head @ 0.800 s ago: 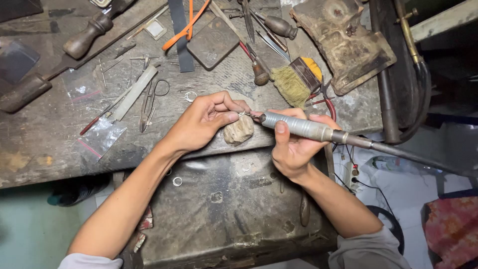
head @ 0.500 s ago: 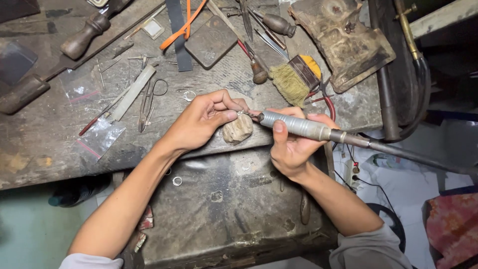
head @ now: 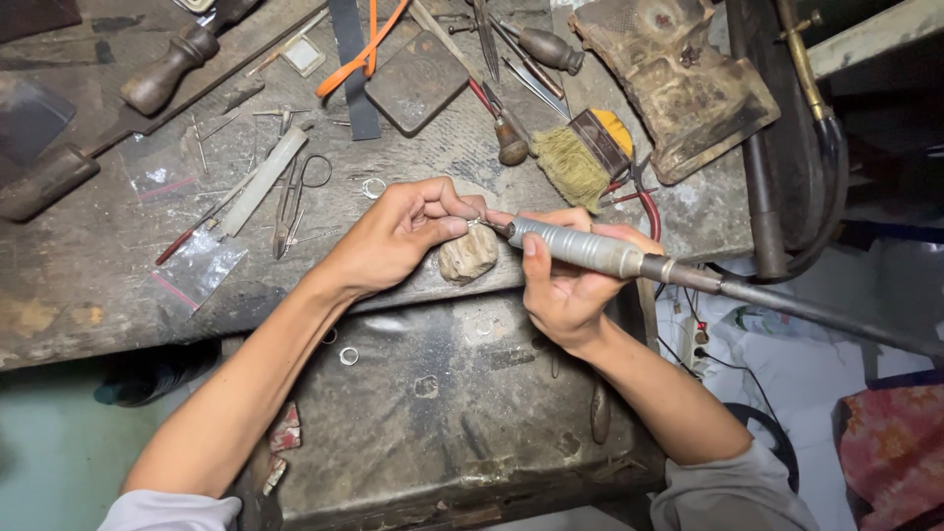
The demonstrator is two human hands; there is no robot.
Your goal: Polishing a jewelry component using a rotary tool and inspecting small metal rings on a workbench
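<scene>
Left hand [head: 393, 241] pinching perhaps a small ring [head: 476, 222], right hand [head: 565, 285] grip around rotary handpiece [head: 580, 248].

1. The small piece pinched in the left hand [head: 393, 241] fingertips is too tiny to identify; the fingers cover most of it.
2. The rotary handpiece [head: 580, 249] tip is hidden where it meets that pinch.
3. Its flexible shaft [head: 826, 317] runs off the edge at three o'clock.
4. The wooden-handled tool [head: 162, 77] at eleven o'clock is partly cut off.

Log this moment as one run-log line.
left hand: pinching small ring | right hand: holding rotary tool | tip: at ring | below: wooden peg
</scene>
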